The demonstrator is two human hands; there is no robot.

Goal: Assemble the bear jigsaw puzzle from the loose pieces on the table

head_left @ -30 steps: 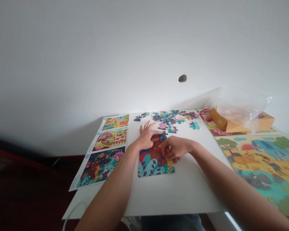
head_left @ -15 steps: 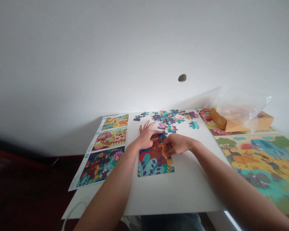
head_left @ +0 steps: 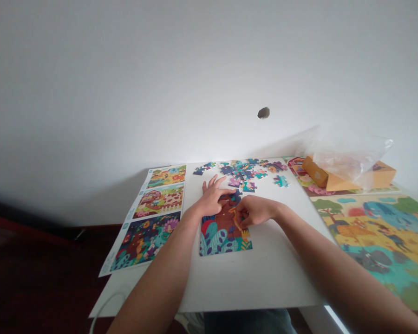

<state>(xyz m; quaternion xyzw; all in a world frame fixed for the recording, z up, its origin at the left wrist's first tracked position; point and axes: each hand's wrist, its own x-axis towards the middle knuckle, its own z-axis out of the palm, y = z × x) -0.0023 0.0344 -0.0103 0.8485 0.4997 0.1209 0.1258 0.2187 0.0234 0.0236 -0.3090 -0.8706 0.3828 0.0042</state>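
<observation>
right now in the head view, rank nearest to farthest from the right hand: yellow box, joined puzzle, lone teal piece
1. Joined puzzle: just left of the right hand.
2. Lone teal piece: beyond the hand, slightly right.
3. Yellow box: far right, near the wall.

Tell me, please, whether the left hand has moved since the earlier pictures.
No: judged against the wall hole, the left hand by the joined puzzle shows no clear shift in any direction.

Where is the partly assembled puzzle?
In the head view's lower middle, the puzzle lies on the white table by the left hand and right hand, right of the printed sheet, nearer the camera than the loose pieces.
</observation>
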